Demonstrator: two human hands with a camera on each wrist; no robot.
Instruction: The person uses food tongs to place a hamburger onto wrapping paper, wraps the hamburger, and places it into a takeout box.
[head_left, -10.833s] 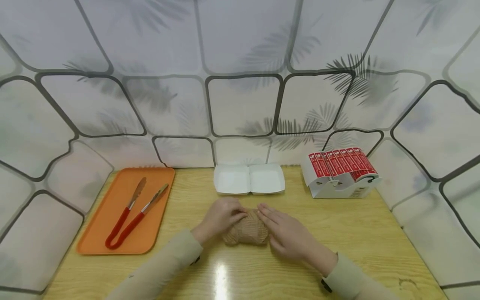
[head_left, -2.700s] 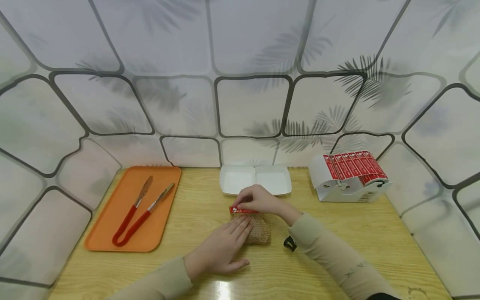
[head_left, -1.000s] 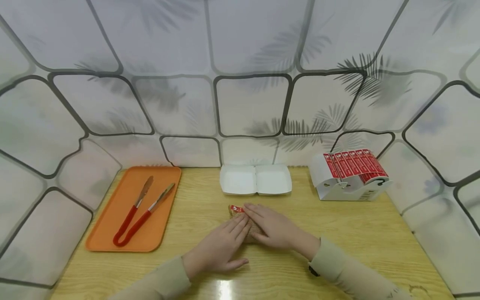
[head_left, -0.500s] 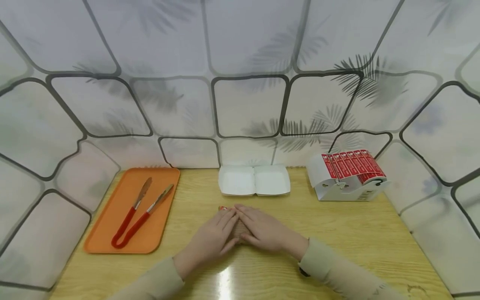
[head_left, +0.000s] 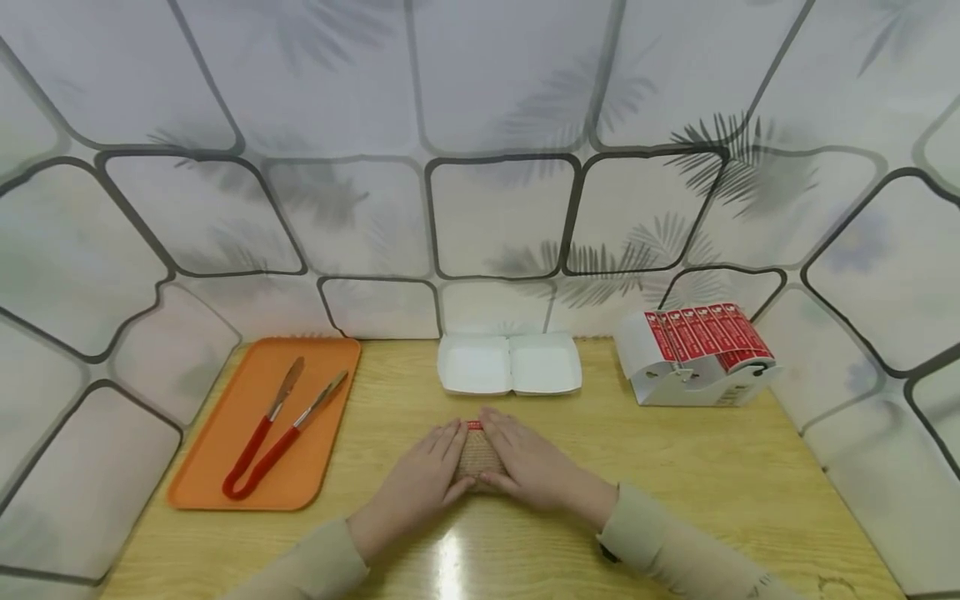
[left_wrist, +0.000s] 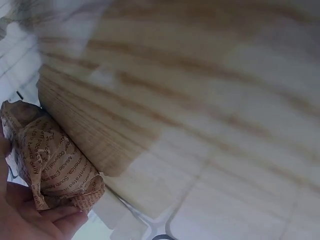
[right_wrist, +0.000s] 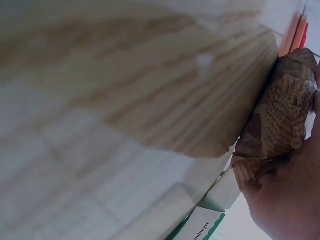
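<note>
A small bundle wrapped in brown printed paper [head_left: 478,460] lies on the table between the two hands. A narrow piece of a red sticker [head_left: 474,425] shows at its far edge. My left hand [head_left: 422,477] lies along the bundle's left side, and my right hand [head_left: 536,468] along the right. Both press with straight fingers angled inward, thumbs at the near edge, covering much of the wrap. In the left wrist view the crumpled paper bundle [left_wrist: 62,160] shows folded ends and rows of print. The right wrist view shows the bundle's [right_wrist: 280,115] other side beside the hand.
An orange tray [head_left: 198,467] with red-handled tongs [head_left: 258,437] stands at the left. An opened white clamshell box [head_left: 474,365] sits behind the bundle. A white dispenser [head_left: 678,385] of red stickers [head_left: 708,333] is at the back right, close to the patterned wall [head_left: 495,217].
Earlier, both hands worked on the wrap; then the right hand laid a red sticker along the far edge. The left hand has since shifted from atop the bundle to its left side.
</note>
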